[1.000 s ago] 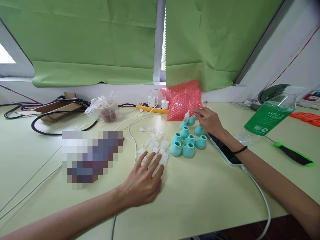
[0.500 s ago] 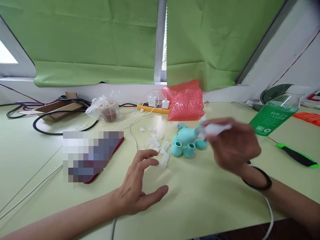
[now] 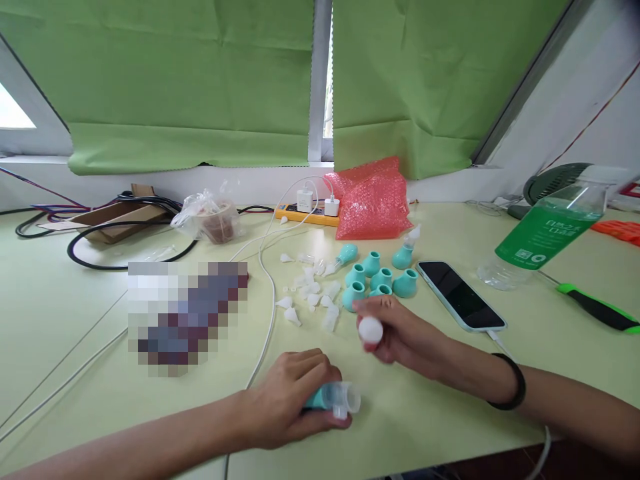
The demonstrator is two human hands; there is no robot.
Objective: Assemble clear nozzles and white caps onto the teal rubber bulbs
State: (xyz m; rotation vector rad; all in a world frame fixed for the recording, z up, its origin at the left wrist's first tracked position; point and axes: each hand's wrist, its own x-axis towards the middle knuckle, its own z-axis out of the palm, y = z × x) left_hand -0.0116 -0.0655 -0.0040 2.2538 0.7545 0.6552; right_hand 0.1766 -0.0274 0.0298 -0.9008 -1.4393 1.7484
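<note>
My left hand is wrapped round a teal rubber bulb, most of it hidden by my fingers. A clear plastic tube is fitted to the bulb, its open end facing right. My right hand, up and to the right, grips a white nozzle tip, its round end toward me. The tip and the tube are apart. Several open-necked teal bulbs stand just beyond my right hand. Small white tips and clear pieces lie loose to their left.
A phone lies right of the bulbs, near a leaning green-labelled bottle and a screwdriver. Red bubble wrap and a yellow power strip are at the back. White cables cross the table; a blurred-out object lies left.
The bulb with its tube has passed from my right side into my left hand, which was open. My right hand has come down and left, holding a white tip, uncovering the phone.
</note>
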